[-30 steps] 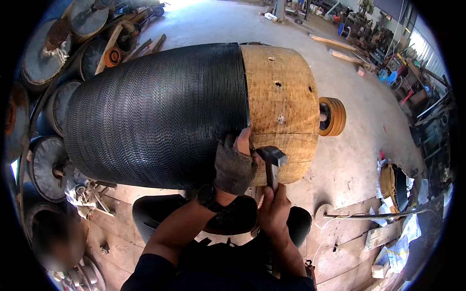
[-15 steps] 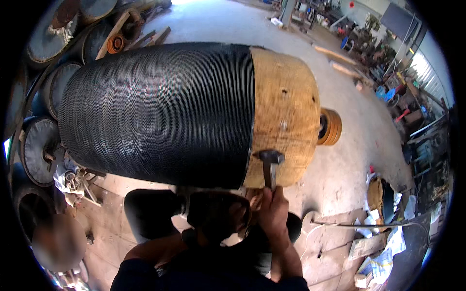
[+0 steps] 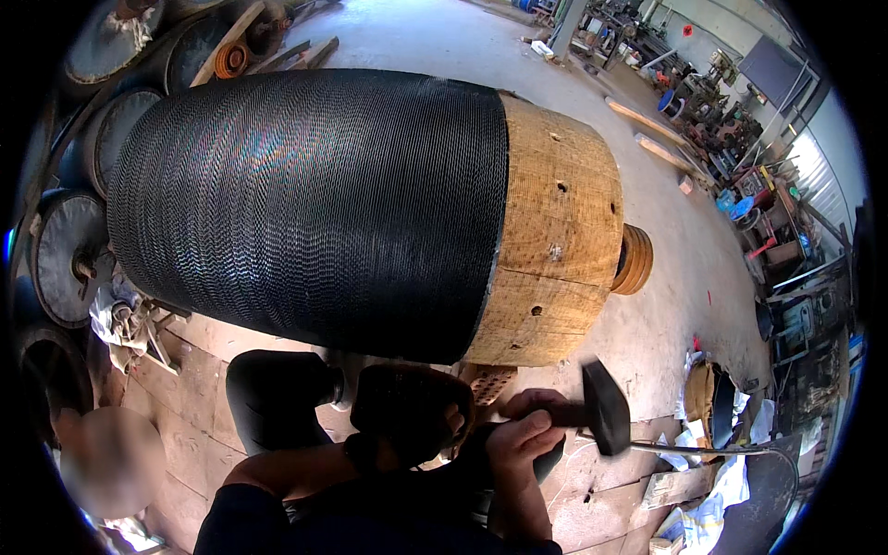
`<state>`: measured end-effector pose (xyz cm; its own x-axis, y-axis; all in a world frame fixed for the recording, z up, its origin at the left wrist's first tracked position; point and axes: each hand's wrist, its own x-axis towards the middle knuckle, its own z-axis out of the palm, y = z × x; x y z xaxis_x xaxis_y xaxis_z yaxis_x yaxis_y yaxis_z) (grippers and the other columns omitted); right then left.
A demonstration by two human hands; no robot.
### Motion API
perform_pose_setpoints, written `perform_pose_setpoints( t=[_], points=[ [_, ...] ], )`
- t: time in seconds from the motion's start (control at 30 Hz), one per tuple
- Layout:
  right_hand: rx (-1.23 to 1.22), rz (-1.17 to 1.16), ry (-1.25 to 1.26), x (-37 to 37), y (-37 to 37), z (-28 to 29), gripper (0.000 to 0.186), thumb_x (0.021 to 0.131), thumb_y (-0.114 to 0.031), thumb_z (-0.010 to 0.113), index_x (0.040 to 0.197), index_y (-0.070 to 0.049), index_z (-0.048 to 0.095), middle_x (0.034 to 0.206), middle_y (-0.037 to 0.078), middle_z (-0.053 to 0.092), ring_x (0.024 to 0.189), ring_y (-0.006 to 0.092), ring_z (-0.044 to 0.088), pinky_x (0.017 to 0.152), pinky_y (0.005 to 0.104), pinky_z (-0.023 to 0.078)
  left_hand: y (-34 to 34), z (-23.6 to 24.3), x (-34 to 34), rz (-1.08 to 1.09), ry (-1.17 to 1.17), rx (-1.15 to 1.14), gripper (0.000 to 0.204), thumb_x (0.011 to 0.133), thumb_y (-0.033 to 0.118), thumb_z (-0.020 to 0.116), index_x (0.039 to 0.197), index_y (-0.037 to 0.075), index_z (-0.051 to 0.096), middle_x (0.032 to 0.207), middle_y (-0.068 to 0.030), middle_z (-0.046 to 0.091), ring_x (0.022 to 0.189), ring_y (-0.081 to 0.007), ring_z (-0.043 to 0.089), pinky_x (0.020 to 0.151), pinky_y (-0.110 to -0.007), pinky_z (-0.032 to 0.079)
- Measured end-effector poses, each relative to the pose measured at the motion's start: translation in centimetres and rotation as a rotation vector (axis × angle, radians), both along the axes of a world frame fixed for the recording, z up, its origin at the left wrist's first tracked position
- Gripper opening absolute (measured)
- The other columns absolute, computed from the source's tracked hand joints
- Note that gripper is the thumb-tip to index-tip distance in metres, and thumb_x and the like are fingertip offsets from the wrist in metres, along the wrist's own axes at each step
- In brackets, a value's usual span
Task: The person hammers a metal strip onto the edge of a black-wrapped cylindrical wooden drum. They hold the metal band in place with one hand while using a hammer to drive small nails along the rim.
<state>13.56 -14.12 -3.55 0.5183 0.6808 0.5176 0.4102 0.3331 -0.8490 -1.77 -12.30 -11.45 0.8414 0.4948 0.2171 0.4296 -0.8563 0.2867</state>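
My right hand [image 3: 520, 442] is closed around the short handle of a hammer [image 3: 606, 407]. Its dark steel head points to the right, in the air below the drum's wooden end and apart from it. A big drum-shaped roller lies across the view, with tight black ribbed winding [image 3: 305, 213] over most of it and a bare wooden section [image 3: 555, 231] with several dark holes on the right. In deep shadow below the roller, my left hand [image 3: 453, 421] has its fingers curled beside a dark boxy thing [image 3: 402, 393]; what they grip is hidden.
An orange-brown grooved pulley [image 3: 635, 261] sticks out from the roller's right end. Large dark round drums [image 3: 69, 259] stack along the left. Cloth scraps [image 3: 125, 324] lie at lower left. Planks [image 3: 647, 120], cluttered machinery and plastic bags [image 3: 731, 486] stand on the right.
The hammer has come away from the wooden section, moving down and right, and its head has turned sideways. My right hand moved down with it. The view has shifted slightly.
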Motion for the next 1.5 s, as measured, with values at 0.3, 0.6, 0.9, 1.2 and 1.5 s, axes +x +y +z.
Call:
perform_pose_setpoints(
  t=[0.3,0.6,0.9,1.2,1.5],
  points=[
    [-0.104,0.023,-0.045,-0.1,-0.9,0.7,0.017,0.096,-0.009,0.047,0.087,0.002,0.055,0.064,0.005,0.057,0.053,0.0182,0.052,0.049,0.0344,0.043,6.2,5.8,-1.6,0.281,-0.457,-0.092,0.021,0.094,0.013,0.06,0.113,0.004,0.062,0.117,-0.0169,0.063,0.102,-0.0314,0.063,0.085,-0.042,0.053],
    [-0.176,0.029,-0.132,-0.2,0.6,0.6,0.019,0.098,-0.013,0.049,0.086,0.0,0.055,0.065,0.009,0.059,0.055,0.0201,0.058,0.049,0.0332,0.045,16.2,11.5,-4.1,0.287,-0.61,0.666,0.054,0.075,0.0,0.07,0.127,0.009,0.059,0.119,-0.0141,0.06,0.099,-0.0352,0.061,0.081,-0.049,0.05],
    [-0.317,-0.04,-0.202,0.2,1.3,-0.8,0.018,0.098,-0.012,0.052,0.092,0.004,0.059,0.071,0.013,0.063,0.06,0.024,0.062,0.055,0.0369,0.05,16.5,12.1,-3.7,0.388,-0.576,0.689,0.054,0.074,-0.001,0.067,0.126,0.011,0.062,0.117,-0.0109,0.058,0.098,-0.0328,0.06,0.08,-0.047,0.05],
    [-0.32,0.05,-0.233,-0.2,1.6,0.0,0.019,0.101,-0.018,0.053,0.093,-0.001,0.055,0.071,0.023,0.059,0.065,0.045,0.062,0.056,0.0457,0.048,16.8,12.4,-3.7,0.405,-0.524,0.75,0.041,0.078,0.002,0.068,0.118,0.007,0.066,0.112,-0.0119,0.055,0.097,-0.0307,0.059,0.082,-0.046,0.051],
    [-0.544,-0.014,-0.262,1.7,0.4,-4.2,0.027,0.1,-0.016,0.059,0.117,0.003,0.049,0.093,0.032,0.061,0.083,0.0544,0.061,0.064,0.0535,0.05,18.0,13.6,-3.1,0.507,-0.521,0.746,0.051,0.077,-0.006,0.063,0.126,0.01,0.062,0.111,-0.0122,0.056,0.093,-0.0324,0.059,0.078,-0.047,0.051]
  ],
)
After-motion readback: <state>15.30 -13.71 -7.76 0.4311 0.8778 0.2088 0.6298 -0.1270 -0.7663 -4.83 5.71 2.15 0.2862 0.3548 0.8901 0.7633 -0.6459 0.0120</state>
